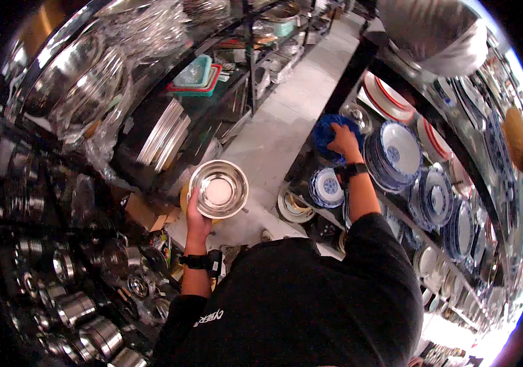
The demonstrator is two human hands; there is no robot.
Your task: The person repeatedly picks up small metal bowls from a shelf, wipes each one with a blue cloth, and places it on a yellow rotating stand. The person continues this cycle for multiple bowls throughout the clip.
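My left hand (198, 215) holds a round stainless steel bowl (218, 189) by its near left rim, out over the aisle floor. A pale round patch shows at the bowl's bottom. Out to the right, my right hand (345, 141) reaches onto the shelf, its fingers on a deep blue dish or bowl (323, 133); whether they grip it cannot be told. Below that hand lies a stack of small blue-and-white patterned plates (328, 187). Larger blue-rimmed plates (396, 149) are stacked to its right, and a small shiny metal item (355, 117) lies just beyond the blue dish.
Shelves of patterned plates (438, 199) line the right side. Left shelves hold plastic-wrapped metalware (91, 87), stacked metal trays (162, 135) and plastic trays (197, 75). Steel pots (101, 337) stand lower left, near a cardboard box (144, 213). A tiled aisle (284, 114) runs between the shelves.
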